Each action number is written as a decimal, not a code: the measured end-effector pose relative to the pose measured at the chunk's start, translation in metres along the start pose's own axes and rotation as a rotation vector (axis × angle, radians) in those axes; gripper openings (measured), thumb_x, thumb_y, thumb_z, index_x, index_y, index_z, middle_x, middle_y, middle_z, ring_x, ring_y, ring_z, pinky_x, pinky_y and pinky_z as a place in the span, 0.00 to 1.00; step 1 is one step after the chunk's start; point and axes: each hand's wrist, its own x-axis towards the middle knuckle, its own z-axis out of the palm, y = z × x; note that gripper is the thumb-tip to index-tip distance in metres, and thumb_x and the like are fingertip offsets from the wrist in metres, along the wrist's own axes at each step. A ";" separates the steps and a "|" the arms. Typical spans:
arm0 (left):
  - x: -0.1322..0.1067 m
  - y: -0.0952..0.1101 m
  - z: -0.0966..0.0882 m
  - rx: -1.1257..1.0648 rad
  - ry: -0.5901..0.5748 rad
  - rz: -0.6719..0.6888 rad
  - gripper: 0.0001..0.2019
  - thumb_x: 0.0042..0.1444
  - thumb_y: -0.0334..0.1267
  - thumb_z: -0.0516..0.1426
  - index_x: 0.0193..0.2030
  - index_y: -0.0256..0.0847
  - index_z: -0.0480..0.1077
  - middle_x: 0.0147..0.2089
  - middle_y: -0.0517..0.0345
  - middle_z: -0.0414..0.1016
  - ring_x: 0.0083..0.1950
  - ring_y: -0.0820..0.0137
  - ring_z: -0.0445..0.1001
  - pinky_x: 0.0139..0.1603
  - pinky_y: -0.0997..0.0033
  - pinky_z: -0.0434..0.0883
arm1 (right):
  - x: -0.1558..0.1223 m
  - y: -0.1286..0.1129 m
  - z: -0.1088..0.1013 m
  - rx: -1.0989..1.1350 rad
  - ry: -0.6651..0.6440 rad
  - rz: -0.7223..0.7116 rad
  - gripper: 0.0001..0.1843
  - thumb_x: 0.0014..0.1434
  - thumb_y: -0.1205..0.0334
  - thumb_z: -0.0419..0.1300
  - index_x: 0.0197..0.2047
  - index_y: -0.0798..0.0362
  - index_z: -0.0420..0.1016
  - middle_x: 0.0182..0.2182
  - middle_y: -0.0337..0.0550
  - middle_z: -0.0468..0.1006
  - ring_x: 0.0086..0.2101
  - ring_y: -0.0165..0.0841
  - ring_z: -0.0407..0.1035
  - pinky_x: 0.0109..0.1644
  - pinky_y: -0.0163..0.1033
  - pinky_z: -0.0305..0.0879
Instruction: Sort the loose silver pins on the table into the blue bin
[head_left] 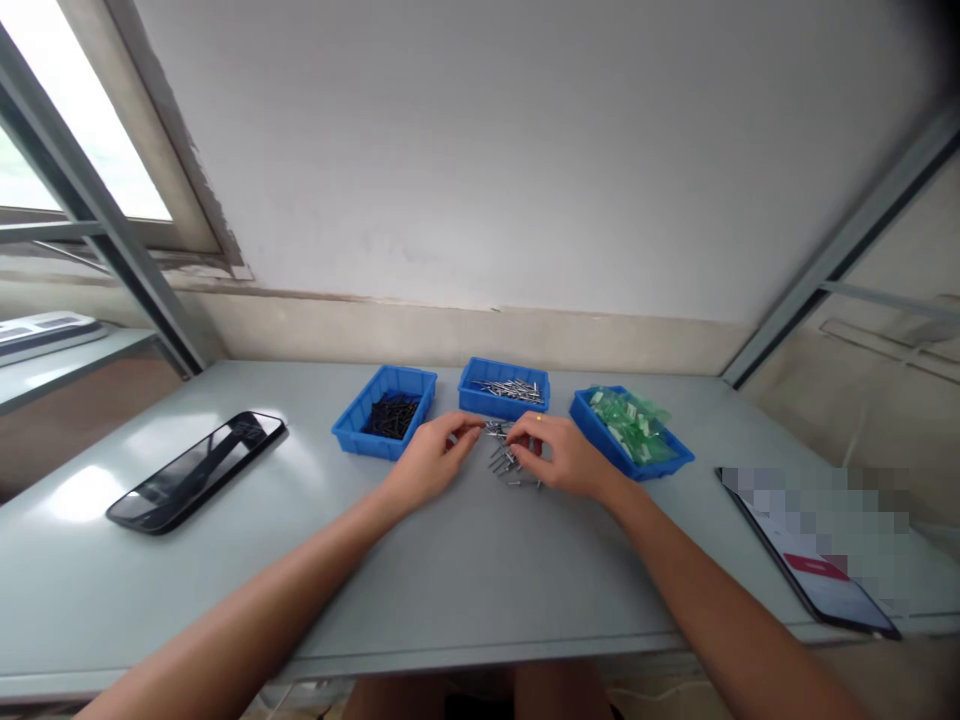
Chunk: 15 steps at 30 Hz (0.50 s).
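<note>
Several slim silver nail-like pieces [504, 460] lie loose in a small pile on the grey table, between my two hands. My left hand [435, 455] is at the pile's left side, thumb and forefinger tips brought close together by the upper pieces. From the right, my right hand [559, 452] reaches over the pile with thumb and forefinger nearly meeting. What either pinch holds is too small to make out. Just behind the pile, a blue bin [502, 403] contains more silver pieces [514, 390] of similar look.
On the left, a blue bin [360, 440] holds dark screw-like pieces [390, 415]. A blue bin [679, 460] at right is heaped with green plastic packets [630, 425]. A black glossy device [199, 470] lies far left, a tablet-like screen [817, 565] far right. Metal frame posts flank the table.
</note>
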 end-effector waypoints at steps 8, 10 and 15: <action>-0.007 -0.007 0.004 0.294 -0.216 0.179 0.11 0.58 0.35 0.50 0.43 0.40 0.71 0.41 0.52 0.73 0.45 0.65 0.70 0.47 0.68 0.67 | -0.001 0.026 0.008 -0.182 0.185 0.233 0.22 0.58 0.64 0.51 0.56 0.52 0.63 0.52 0.50 0.66 0.43 0.36 0.68 0.47 0.42 0.65; -0.009 -0.008 0.006 0.330 -0.255 0.209 0.10 0.58 0.35 0.51 0.44 0.39 0.72 0.41 0.52 0.72 0.46 0.64 0.70 0.48 0.68 0.67 | -0.002 0.025 0.008 -0.232 0.205 0.254 0.28 0.57 0.63 0.52 0.61 0.51 0.57 0.58 0.52 0.59 0.46 0.39 0.66 0.50 0.45 0.64; -0.010 -0.010 0.013 0.396 -0.273 0.233 0.11 0.59 0.39 0.52 0.44 0.39 0.72 0.39 0.51 0.71 0.45 0.64 0.69 0.47 0.68 0.66 | 0.000 0.014 0.002 -0.203 0.297 0.261 0.19 0.59 0.62 0.51 0.53 0.51 0.66 0.49 0.49 0.68 0.36 0.35 0.69 0.46 0.43 0.66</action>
